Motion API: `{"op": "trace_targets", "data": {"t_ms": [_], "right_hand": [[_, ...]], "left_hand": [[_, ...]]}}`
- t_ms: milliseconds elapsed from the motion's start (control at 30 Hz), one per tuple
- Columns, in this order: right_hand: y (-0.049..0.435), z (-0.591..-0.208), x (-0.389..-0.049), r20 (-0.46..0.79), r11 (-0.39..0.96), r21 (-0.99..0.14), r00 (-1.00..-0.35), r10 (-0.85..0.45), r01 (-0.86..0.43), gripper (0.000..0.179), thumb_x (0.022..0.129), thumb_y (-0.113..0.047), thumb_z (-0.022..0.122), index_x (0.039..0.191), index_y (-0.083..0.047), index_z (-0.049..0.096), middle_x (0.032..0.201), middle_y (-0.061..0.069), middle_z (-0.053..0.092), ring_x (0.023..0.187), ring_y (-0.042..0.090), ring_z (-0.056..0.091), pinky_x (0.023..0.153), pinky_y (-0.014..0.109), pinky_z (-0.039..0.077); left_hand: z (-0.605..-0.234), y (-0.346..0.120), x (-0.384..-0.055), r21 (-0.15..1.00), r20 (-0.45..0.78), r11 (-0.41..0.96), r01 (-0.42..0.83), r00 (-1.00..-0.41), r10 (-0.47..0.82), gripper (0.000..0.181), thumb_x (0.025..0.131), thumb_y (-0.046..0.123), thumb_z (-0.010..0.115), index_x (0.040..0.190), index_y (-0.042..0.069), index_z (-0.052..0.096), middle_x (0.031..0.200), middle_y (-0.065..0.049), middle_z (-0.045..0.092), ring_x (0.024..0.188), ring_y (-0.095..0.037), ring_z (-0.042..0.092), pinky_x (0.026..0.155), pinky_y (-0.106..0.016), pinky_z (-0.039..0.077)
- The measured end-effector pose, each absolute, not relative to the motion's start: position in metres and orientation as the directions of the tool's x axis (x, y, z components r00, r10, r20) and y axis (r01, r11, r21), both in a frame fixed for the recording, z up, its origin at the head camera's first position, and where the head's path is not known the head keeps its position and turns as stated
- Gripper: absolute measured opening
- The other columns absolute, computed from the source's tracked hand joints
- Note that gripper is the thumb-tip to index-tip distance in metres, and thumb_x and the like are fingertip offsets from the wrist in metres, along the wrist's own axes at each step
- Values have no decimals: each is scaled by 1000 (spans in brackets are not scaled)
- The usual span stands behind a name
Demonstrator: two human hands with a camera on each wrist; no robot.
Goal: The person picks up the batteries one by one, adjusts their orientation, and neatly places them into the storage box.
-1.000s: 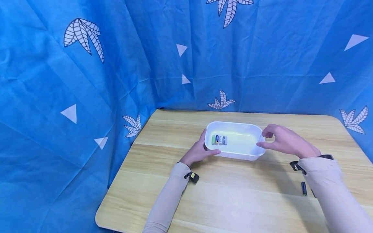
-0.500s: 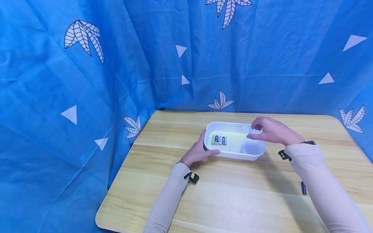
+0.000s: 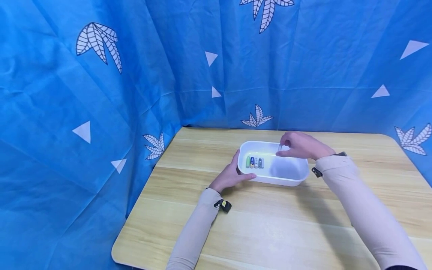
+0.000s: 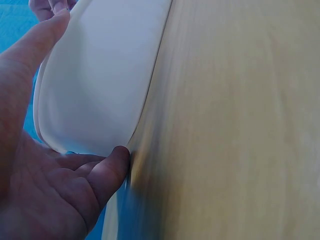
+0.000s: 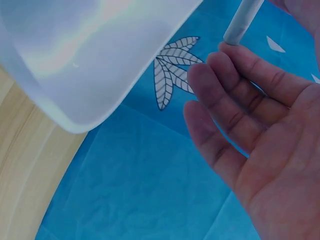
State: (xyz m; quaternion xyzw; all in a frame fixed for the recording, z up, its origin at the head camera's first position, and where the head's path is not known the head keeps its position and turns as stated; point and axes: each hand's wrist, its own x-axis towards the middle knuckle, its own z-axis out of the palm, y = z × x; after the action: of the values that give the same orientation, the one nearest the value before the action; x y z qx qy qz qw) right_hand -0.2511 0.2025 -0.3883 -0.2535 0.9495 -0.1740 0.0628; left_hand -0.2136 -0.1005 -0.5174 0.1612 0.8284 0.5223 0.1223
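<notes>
A white oblong plastic tub point(image 3: 275, 181) sits on the table. My left hand point(image 3: 229, 177) grips its left end, thumb over the near rim and fingers round the side; the left wrist view shows the hand point(image 4: 60, 195) against the outer wall. Above the tub's right half, my right hand point(image 3: 303, 146) pinches a whitish battery point(image 5: 242, 22) upright between thumb and fingertips. Inside the tub at the left, several batteries lie side by side in a row, among them a green battery point(image 3: 248, 162) and a blue one.
The wooden table point(image 3: 263, 225) extends toward me and to both sides. A blue curtain point(image 3: 135, 75) with leaf prints hangs behind and to the left. My right sleeve point(image 3: 368, 210) crosses the table's right part and hides what lies beneath it.
My right hand has moved left from the tub's right end to over its inside, carrying the battery. The left hand and tub have stayed put. My right arm now covers the dark battery on the table.
</notes>
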Motion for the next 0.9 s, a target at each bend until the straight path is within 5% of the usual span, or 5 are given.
{"op": "trace_targets", "data": {"t_ms": [533,900], "right_hand": [[173,-416,-280,-155,827,-312,-833,-531,-469,37,86,-39,84,109,-11,75,109,11,73,96,24,64,93,46,58],[157,-430,-286,-241,806,-237,-771,-589,-542,30,87,-36,82,97,-10,72,90,2,68,82,19,59,76,36,53]], "left_hand": [[-517,-101,-213,924,-26,357,137,-910,415,126,75,56,88,166,40,2,148,-1,59,134,-18,59,118,-51,42],[-515,-101,-212,915,-32,379,139,-911,410,126,76,56,88,166,38,1,150,1,58,135,-16,58,118,-50,43]]}}
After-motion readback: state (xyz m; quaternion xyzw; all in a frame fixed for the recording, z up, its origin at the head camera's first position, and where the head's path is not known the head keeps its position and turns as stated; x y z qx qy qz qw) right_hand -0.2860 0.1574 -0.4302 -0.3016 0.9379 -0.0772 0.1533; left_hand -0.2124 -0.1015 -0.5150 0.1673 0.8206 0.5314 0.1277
